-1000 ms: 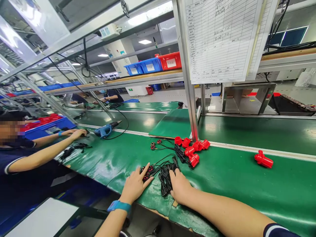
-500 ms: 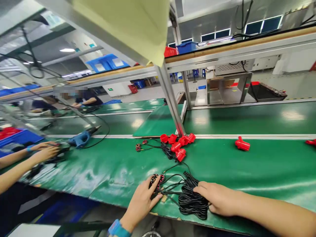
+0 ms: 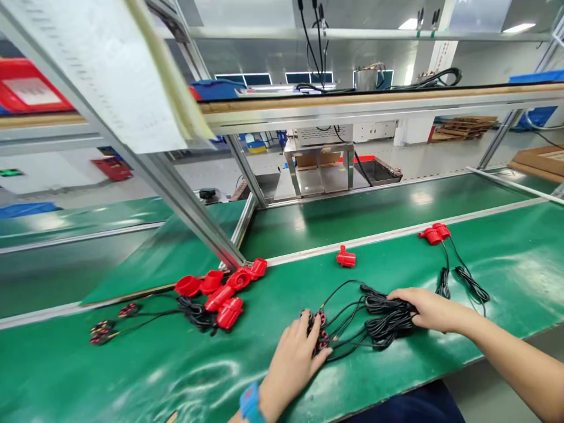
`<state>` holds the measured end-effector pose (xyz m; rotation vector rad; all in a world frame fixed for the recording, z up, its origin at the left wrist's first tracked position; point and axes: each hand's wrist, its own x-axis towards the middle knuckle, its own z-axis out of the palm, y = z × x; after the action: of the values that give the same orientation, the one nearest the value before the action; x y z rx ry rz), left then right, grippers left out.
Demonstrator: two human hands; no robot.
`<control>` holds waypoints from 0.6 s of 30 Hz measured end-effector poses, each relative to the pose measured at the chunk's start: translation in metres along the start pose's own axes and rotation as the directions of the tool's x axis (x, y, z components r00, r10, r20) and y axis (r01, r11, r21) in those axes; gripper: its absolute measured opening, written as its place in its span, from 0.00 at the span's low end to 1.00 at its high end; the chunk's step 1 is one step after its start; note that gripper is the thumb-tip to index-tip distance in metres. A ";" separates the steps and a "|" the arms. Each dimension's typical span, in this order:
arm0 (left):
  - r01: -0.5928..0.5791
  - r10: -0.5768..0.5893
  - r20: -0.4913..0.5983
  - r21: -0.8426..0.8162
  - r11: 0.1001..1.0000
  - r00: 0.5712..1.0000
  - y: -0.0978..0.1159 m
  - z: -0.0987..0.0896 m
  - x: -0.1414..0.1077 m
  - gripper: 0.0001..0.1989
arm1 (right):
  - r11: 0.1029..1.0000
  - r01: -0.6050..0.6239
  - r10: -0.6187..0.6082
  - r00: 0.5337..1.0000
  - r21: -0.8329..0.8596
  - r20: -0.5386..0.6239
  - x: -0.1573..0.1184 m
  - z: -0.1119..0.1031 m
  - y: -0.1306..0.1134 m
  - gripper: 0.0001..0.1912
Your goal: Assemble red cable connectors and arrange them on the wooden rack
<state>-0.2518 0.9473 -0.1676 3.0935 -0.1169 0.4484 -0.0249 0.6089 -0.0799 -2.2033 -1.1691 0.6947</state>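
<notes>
My left hand (image 3: 293,355), with a blue band at its wrist, curves its fingers and thumb around a cluster of round black-and-red cable ends (image 3: 323,339). Thin black leads run from these to a folded bundle of black cables (image 3: 383,329) on the green bench. On the bundle's right side, my right hand (image 3: 425,308) is closed around the cables, its fingertips partly hidden. Both hands are low over the bench top. Beyond the cables stands a single red plastic fitting (image 3: 346,257).
To the left lie several red fittings (image 3: 229,312) beside another black cable coil (image 3: 196,312) with round ends (image 3: 102,332). Two red fittings with cables (image 3: 434,235) lie at the right. A slanting metal post (image 3: 185,205) and hanging paper sheets (image 3: 145,76) stand at left.
Both hands have moved right along the bench with the cable bundle and its round ends. My view has turned right, so the co-worker's arms and the blue heat gun are out of sight.
</notes>
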 end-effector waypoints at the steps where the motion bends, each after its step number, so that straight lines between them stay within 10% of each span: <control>1: -0.009 0.010 0.030 -0.028 1.000 1.000 0.007 0.006 0.022 0.34 | 1.000 -0.024 0.024 0.999 -0.013 -0.032 -0.003 -0.006 0.015 0.42; 8: -0.089 0.105 0.173 -0.100 0.991 0.979 0.018 0.027 0.146 0.39 | 0.968 -0.135 0.084 0.968 -0.211 -0.236 0.013 -0.022 0.095 0.40; 14: 0.014 -0.013 0.004 -0.215 0.977 1.000 0.011 0.007 0.218 0.24 | 0.968 -0.075 0.008 0.963 -0.241 -0.270 0.041 -0.017 0.115 0.40; 18: 0.193 -0.112 0.262 -0.306 0.932 0.958 0.031 -0.007 0.270 0.20 | 0.958 0.038 -0.139 0.927 -0.283 -0.349 0.051 -0.013 0.149 0.34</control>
<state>0.0019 0.8972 -0.0844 2.7833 0.0460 0.0374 0.0940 0.5791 -0.1805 -2.3506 -1.2122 0.0733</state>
